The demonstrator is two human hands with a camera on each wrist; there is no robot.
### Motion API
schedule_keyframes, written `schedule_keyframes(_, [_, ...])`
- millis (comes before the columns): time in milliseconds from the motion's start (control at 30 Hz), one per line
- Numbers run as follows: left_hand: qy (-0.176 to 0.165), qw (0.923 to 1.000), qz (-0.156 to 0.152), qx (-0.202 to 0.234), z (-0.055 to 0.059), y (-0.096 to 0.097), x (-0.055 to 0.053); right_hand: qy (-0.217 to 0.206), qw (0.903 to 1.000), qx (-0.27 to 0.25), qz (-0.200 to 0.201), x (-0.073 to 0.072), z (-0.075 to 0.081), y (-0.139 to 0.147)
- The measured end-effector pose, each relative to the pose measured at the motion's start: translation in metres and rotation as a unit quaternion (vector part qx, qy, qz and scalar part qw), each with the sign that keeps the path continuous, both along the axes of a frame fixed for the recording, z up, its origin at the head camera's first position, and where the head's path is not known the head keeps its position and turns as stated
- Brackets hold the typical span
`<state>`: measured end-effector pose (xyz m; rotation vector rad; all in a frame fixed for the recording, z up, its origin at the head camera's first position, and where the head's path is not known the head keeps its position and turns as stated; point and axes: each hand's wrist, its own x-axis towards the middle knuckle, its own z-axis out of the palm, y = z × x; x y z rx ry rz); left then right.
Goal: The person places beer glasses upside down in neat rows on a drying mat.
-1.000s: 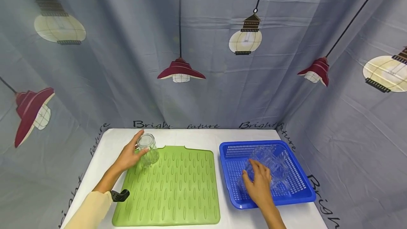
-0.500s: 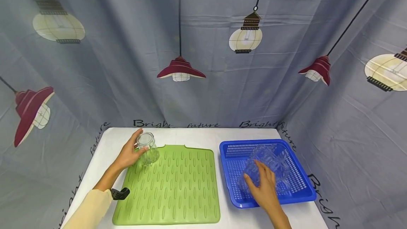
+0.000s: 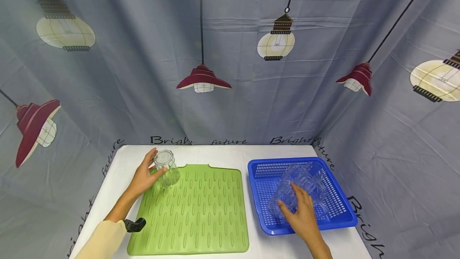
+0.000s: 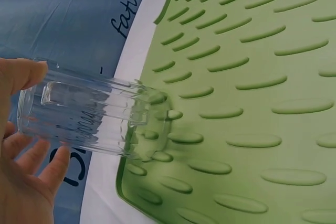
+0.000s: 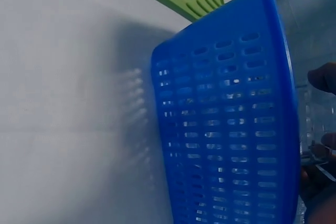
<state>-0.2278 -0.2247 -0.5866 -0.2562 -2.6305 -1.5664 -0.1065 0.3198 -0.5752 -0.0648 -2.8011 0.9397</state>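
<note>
A clear drinking glass (image 3: 170,176) stands on the far left corner of a green ridged mat (image 3: 201,219), its closed base apparently upward. My left hand (image 3: 143,177) is around its upper part, thumb in front and fingers behind. In the left wrist view the thumb overlaps the glass (image 4: 94,111) near its end, while the fingers are spread along the other side. On the right, several clear glass mugs (image 3: 300,173) lie in a blue perforated basket (image 3: 259,163). My right hand (image 3: 303,215) is over them, thumb and fingers apart; contact is unclear.
A white cloth (image 3: 210,155) covers the table, with a grey-blue printed curtain (image 3: 233,115) around its back and sides. The basket wall (image 5: 220,119) fills much of the right wrist view and hides most of the right hand.
My left fingers have drawn slightly left from the glass, which stays in place. My right hand has shifted a little right and nearer, its thumb and fingers spread above the mugs.
</note>
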Motion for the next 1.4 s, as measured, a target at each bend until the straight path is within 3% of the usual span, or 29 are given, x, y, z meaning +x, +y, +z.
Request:
schedule_keyframes(233, [-0.011, 0.9998, 0.009, 0.015, -0.008, 0.0, 0.013, -0.007, 0.9995, 0.0, -0.031, -0.001, -0.004, 0.0])
schedule_keyframes(467, [0.004, 0.9996, 0.015, 0.025, -0.014, 0.001, 0.029, 0.004, 0.9985, -0.005, -0.054, -0.002, -0.01, -0.001])
schedule_keyframes(1100, [0.0, 0.9991, 0.028, 0.033, -0.032, 0.01, 0.065, 0.045, 0.9965, -0.016, -0.069, -0.003, -0.007, -0.009])
schedule_keyframes(1400, [-0.001, 0.9987, 0.035, 0.037, -0.047, 0.014, 0.078, 0.072, 0.9944, -0.016, -0.075, -0.005, -0.002, -0.012])
